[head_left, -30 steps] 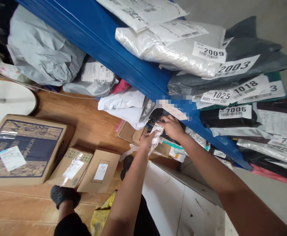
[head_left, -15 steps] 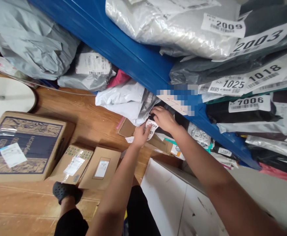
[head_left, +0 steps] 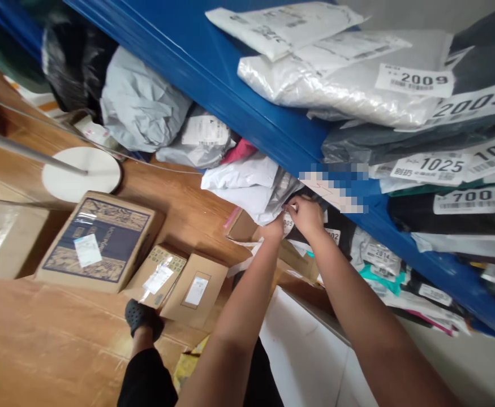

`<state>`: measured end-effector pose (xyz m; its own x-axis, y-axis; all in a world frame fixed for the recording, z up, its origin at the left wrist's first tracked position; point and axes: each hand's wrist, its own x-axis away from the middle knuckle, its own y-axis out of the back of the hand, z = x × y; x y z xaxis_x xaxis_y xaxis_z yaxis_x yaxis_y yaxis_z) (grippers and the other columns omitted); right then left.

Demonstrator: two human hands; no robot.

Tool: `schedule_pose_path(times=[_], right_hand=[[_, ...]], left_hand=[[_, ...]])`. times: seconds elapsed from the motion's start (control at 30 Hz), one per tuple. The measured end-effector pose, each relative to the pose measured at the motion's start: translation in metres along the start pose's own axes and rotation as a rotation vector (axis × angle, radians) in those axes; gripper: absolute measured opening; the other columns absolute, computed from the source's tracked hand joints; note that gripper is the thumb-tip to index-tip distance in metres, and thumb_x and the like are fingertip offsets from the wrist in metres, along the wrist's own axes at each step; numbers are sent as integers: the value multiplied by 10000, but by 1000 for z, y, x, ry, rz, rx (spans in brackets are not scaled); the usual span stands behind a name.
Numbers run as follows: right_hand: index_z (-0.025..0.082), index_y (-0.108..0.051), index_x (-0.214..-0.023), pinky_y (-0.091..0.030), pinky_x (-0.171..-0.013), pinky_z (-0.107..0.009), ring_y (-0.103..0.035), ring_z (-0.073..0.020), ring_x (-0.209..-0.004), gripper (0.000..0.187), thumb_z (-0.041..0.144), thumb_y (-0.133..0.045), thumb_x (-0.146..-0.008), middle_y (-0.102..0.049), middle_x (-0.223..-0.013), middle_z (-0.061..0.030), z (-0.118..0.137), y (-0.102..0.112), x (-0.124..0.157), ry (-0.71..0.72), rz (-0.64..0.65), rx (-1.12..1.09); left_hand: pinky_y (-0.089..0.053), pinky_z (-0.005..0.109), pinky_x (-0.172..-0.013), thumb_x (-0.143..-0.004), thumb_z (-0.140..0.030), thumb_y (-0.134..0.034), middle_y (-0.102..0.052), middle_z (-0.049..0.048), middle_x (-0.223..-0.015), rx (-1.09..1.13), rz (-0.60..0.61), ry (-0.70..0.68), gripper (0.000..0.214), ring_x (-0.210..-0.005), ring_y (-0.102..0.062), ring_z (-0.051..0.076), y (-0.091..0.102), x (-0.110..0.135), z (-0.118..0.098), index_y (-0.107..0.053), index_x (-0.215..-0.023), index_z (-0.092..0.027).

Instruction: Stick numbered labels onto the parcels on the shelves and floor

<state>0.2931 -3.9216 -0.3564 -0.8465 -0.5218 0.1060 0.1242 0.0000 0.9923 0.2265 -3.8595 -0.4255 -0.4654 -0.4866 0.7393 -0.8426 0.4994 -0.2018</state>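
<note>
Low beside the blue shelf, my left hand (head_left: 273,228) is closed on a strip of white number labels (head_left: 288,223), one ending in "005". Its fingers are partly hidden, and the tail of the strip hangs below the wrist. My right hand (head_left: 308,216) meets it from the right, thumb and forefinger pinched at the upper edge of the labels. Right behind both hands lies a white plastic mailer bag (head_left: 242,183) with a grey one against it. A dark parcel (head_left: 339,226) with a label ending in "02" lies right of my right hand.
The blue shelf beam (head_left: 230,107) slants across above my hands, with labelled parcels (head_left: 414,79) stacked on it. Cardboard boxes (head_left: 103,237) stand on the wooden floor at left, near a white round base (head_left: 80,181) with a pole. A white panel (head_left: 306,350) is below my arms.
The view has shifted left, so things appear further right. My right hand has come down from the parcels to the labels in my left hand, and its fingers have closed into a pinch.
</note>
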Motion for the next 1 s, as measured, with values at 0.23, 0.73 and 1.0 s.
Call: schedule_pose_path(times=[0.23, 0.73, 1.0], right_hand=[[223, -706, -860, -361, -597, -302, -582, -218, -789, 126, 289, -601, -840, -596, -943, -77, 11, -7, 4, -79, -54, 54], [193, -668, -1042, -395, -987, -392, -519, -267, -1097, 290, 120, -448, -867, -607, -1110, -104, 20, -1, 17, 283, -144, -118], [162, -614, -1089, -456, -854, -363, -558, -259, -940, 284, 310, -426, -937, -563, -1092, -113, 32, -8, 9, 454, 32, -42]], left_hand=[[-386, 333, -1046, -653, -286, -841, -637, 122, -1281, -111, 18, -116, 489, -1274, -523, 302, 10, 8, 4, -656, -1096, -193], [-445, 287, -833, -861, -434, -610, -692, 67, -881, -374, 309, -526, 227, -880, -633, 222, 135, 42, -4, -732, -877, -243], [-425, 390, -964, -912, -371, -537, -563, 114, -1078, -627, 408, -977, 224, -1060, -533, 246, 116, 0, -19, -670, -933, -192]])
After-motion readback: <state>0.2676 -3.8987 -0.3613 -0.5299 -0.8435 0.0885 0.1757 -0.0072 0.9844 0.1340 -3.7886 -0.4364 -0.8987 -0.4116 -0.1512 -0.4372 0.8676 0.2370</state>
